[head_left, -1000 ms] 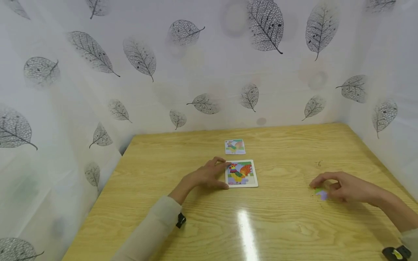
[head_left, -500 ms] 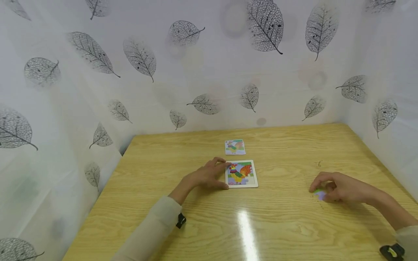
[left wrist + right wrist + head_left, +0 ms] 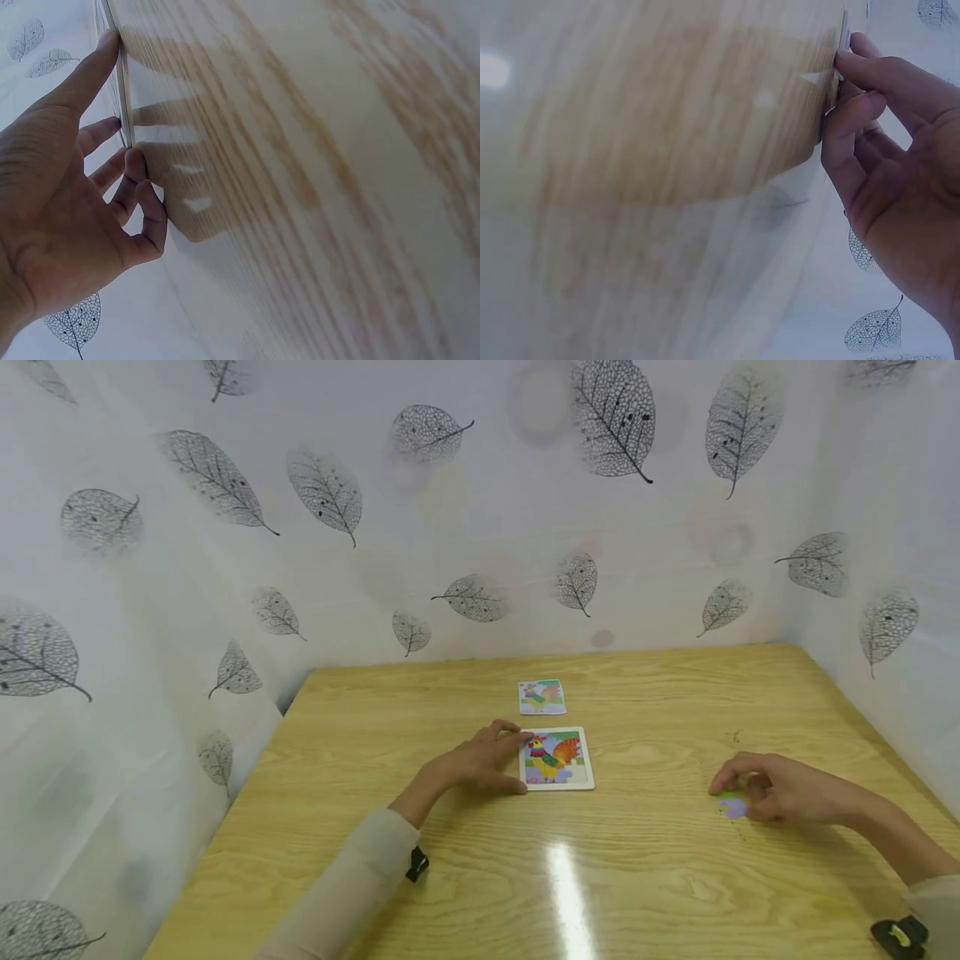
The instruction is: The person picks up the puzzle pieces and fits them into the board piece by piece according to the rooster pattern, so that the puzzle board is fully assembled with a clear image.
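Note:
In the head view a white-framed jigsaw puzzle [image 3: 557, 760] of a colourful rooster lies flat on the table, with a pale bare patch at its lower right. My left hand [image 3: 480, 764] rests against the puzzle's left side, thumb at the near corner and a fingertip over the far-left part of the frame. The left wrist view shows that thumb [image 3: 94, 67] extended to the thin edge. Off to the right, my right hand [image 3: 787, 789] pinches a small green and purple puzzle piece [image 3: 734, 807] close over the table; its fingers partly hide the piece.
Behind the puzzle lies a square picture card [image 3: 542, 697] of the same rooster. The wooden table [image 3: 375, 710] meets a white leaf-patterned cloth [image 3: 495, 527] at the back and sides. A bright light reflection [image 3: 567, 893] crosses the front.
The puzzle piece has turned slightly and shifted a little left under my right fingertips. My left hand and the framed puzzle have stayed in place.

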`<state>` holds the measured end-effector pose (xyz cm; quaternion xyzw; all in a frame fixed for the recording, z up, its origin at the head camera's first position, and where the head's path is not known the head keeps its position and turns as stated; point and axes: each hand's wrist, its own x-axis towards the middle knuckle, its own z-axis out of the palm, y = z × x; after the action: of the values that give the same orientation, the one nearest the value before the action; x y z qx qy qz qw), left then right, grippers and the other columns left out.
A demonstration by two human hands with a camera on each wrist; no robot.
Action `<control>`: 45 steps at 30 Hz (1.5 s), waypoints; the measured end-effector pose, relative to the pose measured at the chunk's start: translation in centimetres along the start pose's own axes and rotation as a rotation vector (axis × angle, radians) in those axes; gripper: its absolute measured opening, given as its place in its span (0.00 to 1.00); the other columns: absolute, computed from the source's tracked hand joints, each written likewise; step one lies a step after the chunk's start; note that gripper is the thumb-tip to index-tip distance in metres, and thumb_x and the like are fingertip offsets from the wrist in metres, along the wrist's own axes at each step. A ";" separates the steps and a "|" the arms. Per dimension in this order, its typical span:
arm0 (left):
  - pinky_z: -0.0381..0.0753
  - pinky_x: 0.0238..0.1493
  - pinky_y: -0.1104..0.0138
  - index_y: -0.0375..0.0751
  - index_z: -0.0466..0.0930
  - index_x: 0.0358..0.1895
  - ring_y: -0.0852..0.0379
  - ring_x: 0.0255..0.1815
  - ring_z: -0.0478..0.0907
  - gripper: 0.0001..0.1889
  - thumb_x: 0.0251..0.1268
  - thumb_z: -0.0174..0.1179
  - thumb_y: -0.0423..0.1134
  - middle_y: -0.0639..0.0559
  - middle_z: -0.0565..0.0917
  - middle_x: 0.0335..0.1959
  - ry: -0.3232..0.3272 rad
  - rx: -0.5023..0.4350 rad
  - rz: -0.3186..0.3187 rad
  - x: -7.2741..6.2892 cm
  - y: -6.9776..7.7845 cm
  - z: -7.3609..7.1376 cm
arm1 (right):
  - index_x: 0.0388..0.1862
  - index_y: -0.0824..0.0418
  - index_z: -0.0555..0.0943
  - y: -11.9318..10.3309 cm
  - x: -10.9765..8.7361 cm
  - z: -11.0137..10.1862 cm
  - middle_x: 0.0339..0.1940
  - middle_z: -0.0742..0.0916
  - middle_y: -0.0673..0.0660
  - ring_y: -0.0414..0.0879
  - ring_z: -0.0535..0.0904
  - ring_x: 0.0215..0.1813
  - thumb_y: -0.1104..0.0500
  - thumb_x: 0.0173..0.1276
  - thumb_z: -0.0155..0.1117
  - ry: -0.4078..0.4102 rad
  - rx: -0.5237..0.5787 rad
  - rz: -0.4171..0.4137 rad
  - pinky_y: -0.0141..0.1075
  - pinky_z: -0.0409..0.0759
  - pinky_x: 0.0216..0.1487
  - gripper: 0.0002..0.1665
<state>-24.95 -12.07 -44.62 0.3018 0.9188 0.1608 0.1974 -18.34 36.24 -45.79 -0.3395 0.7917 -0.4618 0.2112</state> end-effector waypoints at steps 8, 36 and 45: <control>0.67 0.75 0.47 0.55 0.56 0.84 0.44 0.80 0.57 0.46 0.68 0.68 0.58 0.48 0.56 0.81 0.002 -0.004 0.002 0.0 0.1 -0.2 | 0.57 0.63 0.82 0.2 0.1 0.1 0.51 0.83 0.55 0.43 0.69 0.19 0.75 0.67 0.65 0.036 -0.034 0.006 0.34 0.75 0.17 0.20; 0.65 0.76 0.47 0.55 0.55 0.84 0.44 0.81 0.55 0.46 0.69 0.68 0.57 0.48 0.55 0.81 -0.008 0.008 0.002 -0.2 0.2 -0.3 | 0.58 0.58 0.83 -2.7 4.7 1.4 0.57 0.84 0.62 0.44 0.86 0.51 0.62 0.76 0.66 0.042 -0.066 0.058 0.37 0.85 0.42 0.14; 0.65 0.76 0.47 0.57 0.55 0.84 0.44 0.81 0.56 0.46 0.68 0.68 0.59 0.49 0.56 0.81 -0.002 -0.005 -0.005 -0.3 0.3 -0.3 | 0.56 0.55 0.84 -3.6 8.1 2.2 0.57 0.84 0.61 0.50 0.84 0.49 0.61 0.75 0.67 0.055 -0.050 0.073 0.38 0.85 0.40 0.12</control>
<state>-24.71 -12.07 -44.15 0.2990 0.9189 0.1623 0.1997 -21.19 27.79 -43.91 -0.3027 0.8205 -0.4430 0.1973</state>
